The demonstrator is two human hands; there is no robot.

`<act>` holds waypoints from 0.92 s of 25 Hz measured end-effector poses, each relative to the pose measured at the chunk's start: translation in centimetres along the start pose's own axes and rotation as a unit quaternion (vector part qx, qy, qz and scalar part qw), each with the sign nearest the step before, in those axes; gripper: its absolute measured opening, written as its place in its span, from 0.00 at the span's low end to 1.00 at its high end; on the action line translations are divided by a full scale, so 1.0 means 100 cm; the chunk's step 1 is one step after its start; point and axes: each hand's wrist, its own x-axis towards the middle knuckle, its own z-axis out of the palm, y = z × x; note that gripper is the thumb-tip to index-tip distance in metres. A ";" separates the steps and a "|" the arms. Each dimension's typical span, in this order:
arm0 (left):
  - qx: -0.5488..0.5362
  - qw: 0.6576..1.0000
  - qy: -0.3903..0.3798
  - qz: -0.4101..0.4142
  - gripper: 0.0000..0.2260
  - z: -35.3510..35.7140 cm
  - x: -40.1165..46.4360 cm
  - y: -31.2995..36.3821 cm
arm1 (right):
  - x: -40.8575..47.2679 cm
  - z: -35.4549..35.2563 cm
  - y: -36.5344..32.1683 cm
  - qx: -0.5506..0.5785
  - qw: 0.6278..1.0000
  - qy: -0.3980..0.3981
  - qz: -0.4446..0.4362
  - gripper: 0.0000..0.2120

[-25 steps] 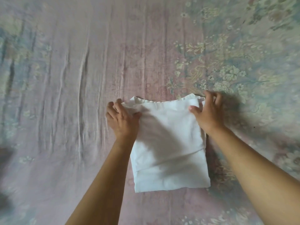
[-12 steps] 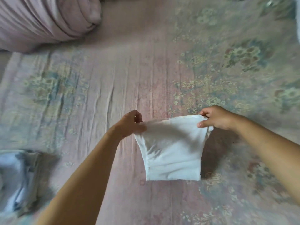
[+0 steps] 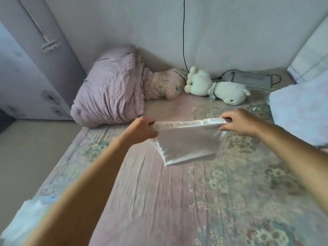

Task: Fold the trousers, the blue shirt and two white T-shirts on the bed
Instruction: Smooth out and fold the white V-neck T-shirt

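Two bare forearms — no sleeve, watch or ring behind the left hand or right hand.

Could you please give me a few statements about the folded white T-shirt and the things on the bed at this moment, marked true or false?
1. Both hands hold the folded white T-shirt by its top edge. True: the left hand and the right hand each grip a corner.
2. The T-shirt lies flat on the bed. False: it hangs in the air above the bed.
3. A white plush toy lies near the wall. True.
4. The pink quilt is spread flat over the bed. False: it is bundled up in the far left corner.
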 end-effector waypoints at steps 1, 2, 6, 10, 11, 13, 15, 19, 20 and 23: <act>0.007 0.999 0.052 0.012 0.08 -0.027 0.001 0.022 | -0.005 -0.030 -0.015 -0.017 0.998 0.055 -0.018 0.04; 0.014 0.994 0.111 0.021 0.05 -0.050 0.002 0.043 | -0.009 -0.056 -0.026 -0.041 0.990 0.126 -0.040 0.03; 0.011 0.974 0.223 0.037 0.05 -0.075 0.005 0.080 | -0.009 -0.091 -0.040 -0.055 0.942 0.326 -0.065 0.08; 0.091 0.992 0.070 -0.043 0.05 -0.036 -0.004 0.072 | -0.011 -0.054 -0.032 -0.090 0.989 0.111 0.043 0.08; 0.065 0.992 0.100 -0.049 0.04 -0.040 -0.004 0.075 | -0.011 -0.056 -0.030 -0.075 0.988 0.128 0.035 0.07; 0.032 0.990 0.127 -0.043 0.03 -0.048 -0.007 0.078 | -0.015 -0.061 -0.024 -0.050 0.988 0.144 0.019 0.01; 0.063 0.995 0.068 -0.021 0.04 -0.048 -0.012 0.072 | -0.021 -0.058 -0.018 -0.067 0.994 0.082 0.000 0.08; 0.043 0.997 0.039 -0.045 0.11 -0.020 -0.020 0.040 | -0.032 -0.026 -0.004 0.039 0.996 0.085 -0.011 0.04; 0.024 0.998 0.034 -0.044 0.13 -0.013 -0.024 0.034 | -0.035 -0.020 -0.001 0.064 0.995 0.077 -0.004 0.03; -0.014 0.998 -0.032 -0.049 0.09 0.009 -0.038 0.021 | -0.044 0.006 0.012 0.099 0.994 -0.035 0.010 0.04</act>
